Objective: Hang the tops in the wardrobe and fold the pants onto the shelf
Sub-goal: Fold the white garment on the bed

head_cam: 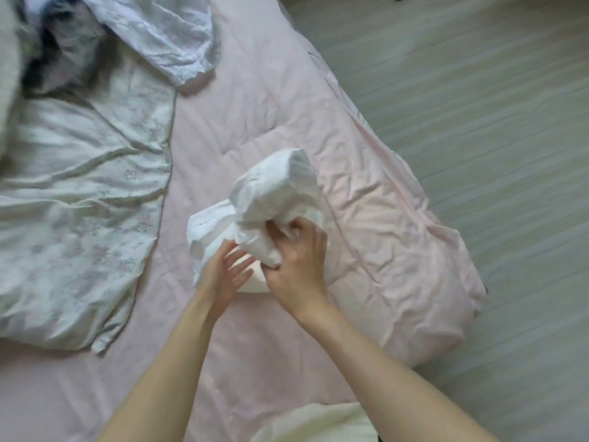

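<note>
On the pink bed (280,100), right hand (298,266) grips white garment (274,199); left hand (224,271) flat beneath.

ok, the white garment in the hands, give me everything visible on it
The white garment is a thin, crinkled woven-looking fabric, bunched into a lump rather than laid flat. A stitched hem or band shows at its left edge. It sits on the pink bedsheet near the bed's right edge, its upper part lifted. The right hand grips a fold from the near side; the left hand has straight fingers against its lower left. Which kind of garment it is cannot be told.
</note>
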The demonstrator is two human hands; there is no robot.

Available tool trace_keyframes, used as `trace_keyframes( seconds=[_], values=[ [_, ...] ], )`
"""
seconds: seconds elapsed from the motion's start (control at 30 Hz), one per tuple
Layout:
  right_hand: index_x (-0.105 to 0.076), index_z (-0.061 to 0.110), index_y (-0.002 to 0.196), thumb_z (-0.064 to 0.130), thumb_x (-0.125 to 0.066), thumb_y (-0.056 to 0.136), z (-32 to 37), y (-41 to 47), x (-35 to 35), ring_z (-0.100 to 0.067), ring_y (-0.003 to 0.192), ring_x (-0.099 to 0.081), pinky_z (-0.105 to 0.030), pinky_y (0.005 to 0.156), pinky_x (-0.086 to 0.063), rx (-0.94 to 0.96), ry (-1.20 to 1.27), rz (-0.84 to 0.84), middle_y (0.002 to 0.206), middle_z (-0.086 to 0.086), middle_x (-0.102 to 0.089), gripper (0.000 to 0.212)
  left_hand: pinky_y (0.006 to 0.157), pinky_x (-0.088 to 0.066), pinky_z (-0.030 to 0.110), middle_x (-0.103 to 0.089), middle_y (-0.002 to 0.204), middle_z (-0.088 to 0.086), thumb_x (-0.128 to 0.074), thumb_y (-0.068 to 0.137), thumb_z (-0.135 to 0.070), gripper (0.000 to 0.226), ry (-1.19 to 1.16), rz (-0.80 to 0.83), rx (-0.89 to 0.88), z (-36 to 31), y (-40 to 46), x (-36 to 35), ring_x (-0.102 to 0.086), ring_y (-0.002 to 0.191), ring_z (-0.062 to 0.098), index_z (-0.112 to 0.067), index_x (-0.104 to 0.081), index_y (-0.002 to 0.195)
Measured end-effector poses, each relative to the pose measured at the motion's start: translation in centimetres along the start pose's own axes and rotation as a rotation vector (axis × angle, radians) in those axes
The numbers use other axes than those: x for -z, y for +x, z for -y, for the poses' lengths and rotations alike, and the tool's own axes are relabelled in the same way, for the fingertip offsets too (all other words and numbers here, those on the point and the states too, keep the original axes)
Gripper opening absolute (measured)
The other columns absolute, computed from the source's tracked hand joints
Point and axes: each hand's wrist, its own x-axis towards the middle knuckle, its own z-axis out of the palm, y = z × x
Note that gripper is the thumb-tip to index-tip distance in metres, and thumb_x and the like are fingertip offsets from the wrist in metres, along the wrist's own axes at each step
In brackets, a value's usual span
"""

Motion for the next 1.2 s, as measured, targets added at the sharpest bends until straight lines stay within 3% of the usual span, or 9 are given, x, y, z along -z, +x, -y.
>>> trace_keyframes(
  seconds=[0.1,0.23,0.37,0.53,0.67,0.87,1.0,1.1,1.2],
  values=[
    [-0.039,0.032,0.137,0.033,-0.062,0.077,0.9,-0.5,-4.1,-0.029,0.142,0.001,-0.064,0.108,0.004,-0.027,-0.279,0.385,0.154,-0.009,-0.009,0.064,0.071,-0.048,0.026,-0.058,0.106,0.003,-0.044,0.097,-0.030,0.024,-0.094,-0.250,-0.128,-2.5,-0.3,3.7,-0.061,0.081,0.014,-0.015,-0.055,0.112],
    [-0.021,0.024,0.146,0.045,-0.051,0.086,0.2,-0.6,-8.1,-0.025,0.142,0.020,-0.062,0.103,0.019,0.178,-0.495,0.671,0.155,-0.014,0.017,0.070,0.085,-0.044,0.019,-0.055,0.119,0.007,-0.046,0.095,-0.020,0.030,0.382,-0.569,-0.709,-3.7,-1.3,5.9,-0.053,0.103,0.016,-0.006,-0.053,0.120],
    [-0.014,0.015,0.149,0.039,-0.034,0.095,-1.4,-0.3,-8.8,-0.021,0.145,0.012,-0.054,0.109,0.018,0.338,-0.495,0.767,0.157,-0.013,0.006,0.062,0.100,-0.036,0.035,-0.063,0.119,0.009,-0.043,0.092,-0.021,0.034,1.010,-0.308,-1.220,-2.1,-0.1,4.8,-0.051,0.118,0.022,-0.006,-0.064,0.114],
    [-0.041,0.010,0.139,0.025,-0.033,0.095,-3.7,-2.4,-6.3,-0.023,0.141,-0.022,-0.056,0.111,-0.016,0.256,-0.299,0.386,0.150,-0.007,-0.030,0.047,0.114,0.006,0.047,0.001,0.159,0.000,-0.027,0.098,-0.048,0.053,1.580,-0.106,-0.639,0.4,6.0,4.5,0.008,0.145,0.028,-0.041,-0.010,0.147],
    [0.010,0.028,0.141,0.037,-0.047,0.094,-5.6,-3.1,-7.9,-0.001,0.135,0.024,-0.039,0.116,0.007,-0.234,-0.094,0.318,0.145,0.015,0.021,0.074,0.106,0.024,0.047,0.008,0.158,-0.001,-0.024,0.094,-0.057,0.058,1.667,-0.174,-0.624,2.4,9.9,5.1,0.014,0.144,0.029,-0.046,0.006,0.142],
    [0.001,0.009,0.148,0.031,-0.085,0.063,-5.7,-2.1,-10.1,-0.019,0.142,-0.017,-0.033,0.117,-0.014,-0.856,0.438,0.081,0.154,-0.008,-0.017,0.123,0.104,0.025,0.052,0.019,0.157,0.001,-0.016,0.092,-0.060,0.058,1.753,-0.221,-0.595,3.5,11.9,5.3,0.018,0.142,0.033,-0.045,0.022,0.133],
    [-0.045,0.002,0.127,0.023,-0.085,0.063,-5.3,-1.2,-9.0,-0.026,0.114,-0.057,-0.044,0.100,-0.044,-0.994,0.651,0.070,0.123,-0.013,-0.058,0.078,0.109,0.015,0.055,0.021,0.156,-0.001,-0.012,0.092,-0.061,0.059,1.787,-0.121,-0.471,2.0,11.2,4.9,0.019,0.142,0.032,-0.046,0.020,0.139],
    [-0.049,0.001,0.120,0.016,-0.082,0.064,-4.5,-0.1,-7.5,-0.028,0.104,-0.061,-0.045,0.093,-0.049,-1.038,0.701,0.061,0.116,-0.013,-0.061,0.067,0.113,-0.002,0.051,-0.001,0.159,0.004,-0.024,0.093,-0.060,0.063,1.631,0.031,-0.395,-0.8,9.3,4.7,0.000,0.144,0.030,-0.038,-0.006,0.148],
    [-0.045,0.007,0.119,0.015,-0.076,0.066,-2.8,-0.1,-4.4,-0.027,0.105,-0.059,-0.043,0.093,-0.048,-0.911,0.558,0.048,0.113,-0.007,-0.059,0.062,0.110,-0.021,0.037,-0.037,0.145,0.016,-0.052,0.088,-0.044,0.061,1.164,0.030,-0.640,-3.5,4.8,4.5,-0.029,0.136,0.028,-0.011,-0.041,0.138]
  ],
)
